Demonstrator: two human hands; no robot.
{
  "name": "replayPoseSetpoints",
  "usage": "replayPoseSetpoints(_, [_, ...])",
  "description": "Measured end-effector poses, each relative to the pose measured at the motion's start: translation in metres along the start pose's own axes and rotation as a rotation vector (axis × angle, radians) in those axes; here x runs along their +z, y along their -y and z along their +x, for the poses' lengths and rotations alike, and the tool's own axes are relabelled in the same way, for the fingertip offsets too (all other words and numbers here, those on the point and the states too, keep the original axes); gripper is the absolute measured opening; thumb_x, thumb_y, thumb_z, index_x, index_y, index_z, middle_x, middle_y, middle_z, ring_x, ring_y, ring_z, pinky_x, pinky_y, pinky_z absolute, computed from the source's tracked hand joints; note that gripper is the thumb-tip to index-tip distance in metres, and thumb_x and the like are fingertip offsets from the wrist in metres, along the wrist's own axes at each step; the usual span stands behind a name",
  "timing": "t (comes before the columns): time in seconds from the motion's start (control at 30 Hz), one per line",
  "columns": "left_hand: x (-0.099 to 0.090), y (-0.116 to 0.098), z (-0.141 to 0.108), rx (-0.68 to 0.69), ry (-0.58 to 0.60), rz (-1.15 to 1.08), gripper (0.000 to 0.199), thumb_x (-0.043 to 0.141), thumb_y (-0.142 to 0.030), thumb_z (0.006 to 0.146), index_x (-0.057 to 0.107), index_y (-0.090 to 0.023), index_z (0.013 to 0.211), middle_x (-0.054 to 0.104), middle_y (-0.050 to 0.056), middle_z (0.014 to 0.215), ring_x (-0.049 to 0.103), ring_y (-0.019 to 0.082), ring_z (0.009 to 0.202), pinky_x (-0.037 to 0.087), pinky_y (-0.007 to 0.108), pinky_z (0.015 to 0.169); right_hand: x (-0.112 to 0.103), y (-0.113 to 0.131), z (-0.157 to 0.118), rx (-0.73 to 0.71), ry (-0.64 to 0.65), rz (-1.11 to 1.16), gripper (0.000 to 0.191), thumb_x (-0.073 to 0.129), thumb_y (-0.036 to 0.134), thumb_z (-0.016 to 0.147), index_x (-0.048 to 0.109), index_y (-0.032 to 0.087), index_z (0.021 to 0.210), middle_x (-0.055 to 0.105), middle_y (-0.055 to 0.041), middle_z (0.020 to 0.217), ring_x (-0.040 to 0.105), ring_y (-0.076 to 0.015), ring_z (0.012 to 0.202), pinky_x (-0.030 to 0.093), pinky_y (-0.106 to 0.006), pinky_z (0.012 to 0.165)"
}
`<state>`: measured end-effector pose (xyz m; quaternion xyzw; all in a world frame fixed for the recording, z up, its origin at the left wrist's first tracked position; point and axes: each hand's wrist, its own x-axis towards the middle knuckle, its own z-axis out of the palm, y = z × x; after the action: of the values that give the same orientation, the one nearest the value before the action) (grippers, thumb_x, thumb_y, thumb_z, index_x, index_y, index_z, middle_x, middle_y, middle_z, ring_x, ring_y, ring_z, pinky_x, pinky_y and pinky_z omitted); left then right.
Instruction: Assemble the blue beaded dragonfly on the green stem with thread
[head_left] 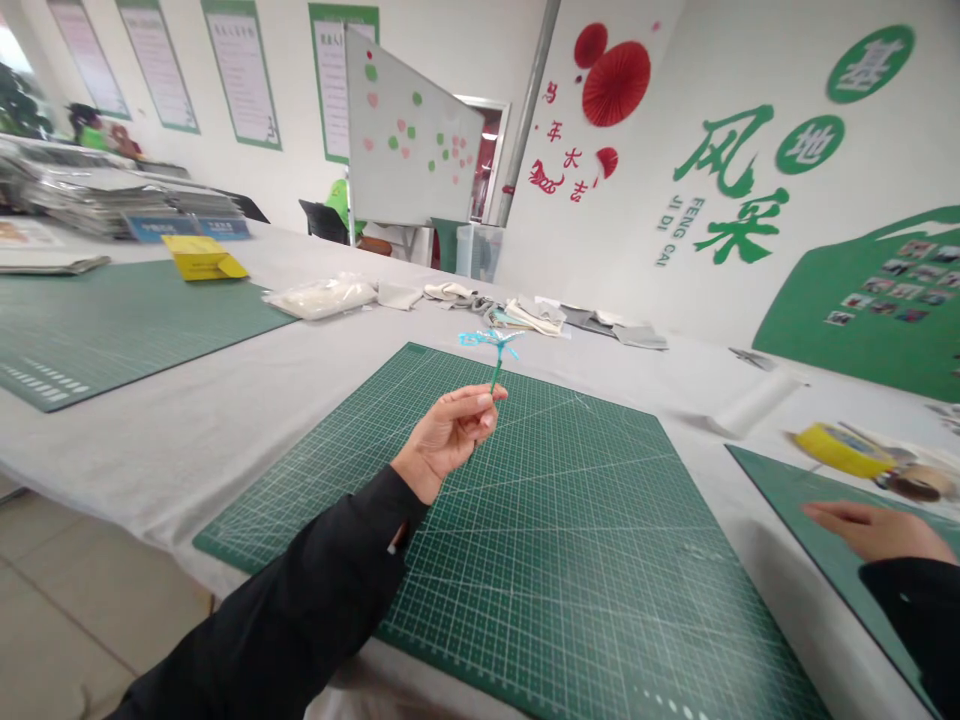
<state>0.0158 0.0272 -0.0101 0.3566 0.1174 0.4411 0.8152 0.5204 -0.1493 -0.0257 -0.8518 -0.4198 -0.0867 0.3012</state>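
Along the walls of this workroom hang framed notice posters (240, 75), red paper fans (615, 83) and big green Chinese characters (724, 150), and a whiteboard (409, 125) with small pink and green paper shapes stands beyond a long table (150, 470) covered in white cloth. Partly behind the whiteboard, a person in green (339, 205) is sitting, but only a small part of this person can be seen. On the far left of the table lie stacks of glossy papers (97, 190), and a yellow packet (202, 258) rests on a second green cutting mat (112, 330). Further along the table are a clear plastic bag of white material (322, 296) and several pieces of folded cloth (525, 315). In the middle, nearest to the person, lies a large green cutting mat (570, 560) with a printed grid. The left hand (448, 435), in a black sleeve (285, 610), is raised above this mat and grasps the green stem of a small blue pipe-cleaner flower (489, 345) between the thumb and fingers, so the flower stands upright in the air and touches nothing else. The right hand (877, 530) is at the right edge of the view, open and holding nothing, over a third cutting mat (817, 510), near a yellow tape roll (844, 450). I cannot tell if its fingers touch that mat.
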Motion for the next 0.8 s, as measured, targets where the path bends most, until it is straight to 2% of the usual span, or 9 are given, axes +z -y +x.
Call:
replayPoseSetpoints(0.1, [-0.001,0.006,0.002,-0.054,0.001,0.091,0.018,0.073,-0.017,0.061,0.07,-0.01,0.077,0.062,0.003,0.067,0.046,0.003,0.05,0.032,0.016,0.042,-0.006,0.021,0.0,-0.006,-0.08,-0.001,0.024,0.062,0.045,0.047,0.048,0.03,0.036,0.051,-0.0118,0.041,0.047,-0.0277,0.036,0.033,-0.045,0.047])
replayPoseSetpoints(0.23, [0.0,0.018,0.001,-0.109,0.011,0.155,0.018,0.076,-0.017,0.06,0.07,-0.011,0.076,0.069,0.006,0.08,0.051,0.004,0.052,0.034,0.017,0.045,0.007,0.092,-0.019,-0.163,-0.081,0.093,0.017,0.066,0.042,0.053,0.064,0.025,0.057,0.061,-0.0106,0.051,0.054,-0.026,0.041,0.037,-0.042,0.047])
replayPoseSetpoints(0.3, [0.001,0.022,0.0,-0.107,0.024,0.171,0.017,0.076,-0.017,0.061,0.07,-0.01,0.075,0.07,0.007,0.082,0.051,0.004,0.051,0.034,0.017,0.046,0.02,0.144,-0.045,-0.162,0.039,0.161,0.033,0.064,0.043,0.063,0.07,0.022,0.087,0.062,-0.0052,0.051,0.058,-0.023,0.045,0.043,-0.038,0.048])
replayPoseSetpoints(0.33, [0.002,0.024,-0.001,-0.11,0.031,0.18,0.017,0.076,-0.017,0.061,0.071,-0.01,0.075,0.07,0.008,0.082,0.051,0.004,0.051,0.033,0.018,0.046,0.028,0.173,-0.062,-0.144,0.2,0.308,0.041,0.064,0.044,0.067,0.068,0.02,0.1,0.067,-0.0057,0.062,0.059,-0.0201,0.05,0.046,-0.036,0.05])
replayPoseSetpoints(0.43, [0.005,0.025,-0.003,-0.129,0.038,0.202,0.018,0.077,-0.018,0.06,0.071,-0.011,0.075,0.069,0.007,0.078,0.051,0.005,0.051,0.032,0.018,0.045,0.051,0.255,-0.117,-0.16,0.53,0.764,0.047,0.062,0.046,0.073,0.061,0.02,0.112,0.066,-0.0109,0.109,0.049,-0.0069,0.045,0.041,-0.026,0.041])
replayPoseSetpoints(0.5, [0.007,0.026,-0.005,-0.141,0.043,0.209,0.019,0.078,-0.019,0.059,0.071,-0.011,0.074,0.066,0.004,0.067,0.05,0.005,0.05,0.032,0.019,0.046,0.063,0.293,-0.145,-0.164,0.726,0.954,0.051,0.063,0.045,0.074,0.055,0.022,0.119,0.061,-0.0127,0.119,0.049,-0.0049,0.043,0.038,-0.023,0.036])
replayPoseSetpoints(0.6, [0.01,0.027,-0.006,-0.147,0.047,0.207,0.019,0.078,-0.02,0.058,0.072,-0.01,0.072,0.056,-0.001,0.051,0.044,0.004,0.044,0.029,0.019,0.043,0.075,0.314,-0.164,-0.2,0.814,1.057,0.038,0.064,0.042,0.075,0.059,0.019,0.106,0.068,-0.0088,0.1,0.058,-0.0097,0.052,0.043,-0.023,0.04])
replayPoseSetpoints(0.7, [0.013,0.028,-0.006,-0.136,0.027,0.207,0.019,0.079,-0.021,0.056,0.071,-0.011,0.071,0.057,0.0,0.05,0.046,0.005,0.044,0.024,0.019,0.041,0.079,0.306,-0.162,-0.248,0.592,1.036,0.026,0.065,0.038,0.076,0.066,0.018,0.092,0.068,-0.0031,0.076,0.058,-0.0118,0.059,0.049,-0.026,0.052])
replayPoseSetpoints(0.8, [0.014,0.029,-0.006,-0.118,0.016,0.222,0.019,0.078,-0.021,0.057,0.072,-0.012,0.073,0.057,0.0,0.049,0.047,0.006,0.045,0.024,0.019,0.041,0.082,0.294,-0.156,-0.305,0.401,0.971,0.02,0.064,0.035,0.078,0.07,0.02,0.089,0.069,-0.0035,0.077,0.061,-0.0151,0.071,0.05,-0.029,0.064])
